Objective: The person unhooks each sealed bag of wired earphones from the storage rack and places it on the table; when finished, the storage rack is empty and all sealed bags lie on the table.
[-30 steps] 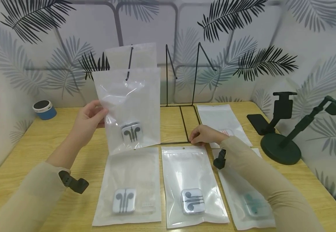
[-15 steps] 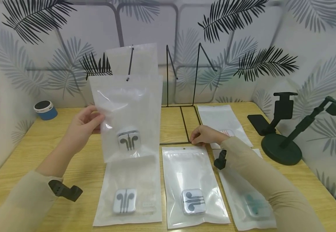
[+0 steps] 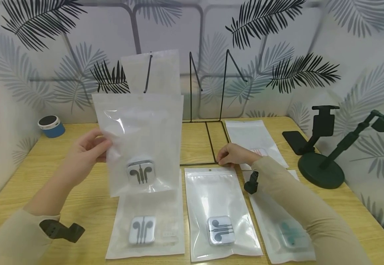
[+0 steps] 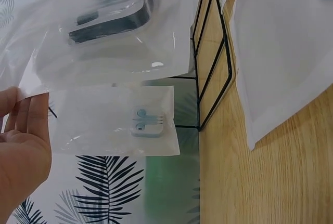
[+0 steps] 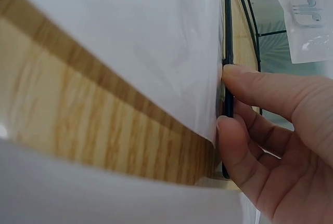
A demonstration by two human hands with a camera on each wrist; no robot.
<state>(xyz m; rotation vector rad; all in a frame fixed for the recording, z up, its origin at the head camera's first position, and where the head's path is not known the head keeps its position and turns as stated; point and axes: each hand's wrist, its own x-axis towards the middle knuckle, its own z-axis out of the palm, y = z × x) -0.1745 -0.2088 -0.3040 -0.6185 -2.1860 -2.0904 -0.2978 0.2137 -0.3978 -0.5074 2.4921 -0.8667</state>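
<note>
My left hand (image 3: pixel 84 156) pinches the left edge of a clear-and-white zip pouch (image 3: pixel 122 129) with boxed wired earphones (image 3: pixel 141 172) inside. The pouch's top edge appears just below the tip of a black wire hook (image 3: pixel 148 73). Behind it, a second earphone pouch (image 4: pixel 104 120) hangs on the rack. With thumb and fingers, my right hand (image 3: pixel 235 154) grips the front right corner of the black wire display rack's base (image 3: pixel 198 163); the right wrist view shows the black wire (image 5: pixel 227 91) between them.
Earphone pouches lie flat in front, one left (image 3: pixel 169 239) and one in the middle (image 3: pixel 212 195). More pouches (image 3: pixel 271 213) lie under and beyond my right forearm. A black stand (image 3: pixel 321 170) is at right; a small blue speaker (image 3: pixel 52 129) sits at far left.
My left hand has moved down, left and nearer with the earphone pouch. Its top has come from hanging on the hook to below the hook's tip. My right hand has stayed on the rack.
</note>
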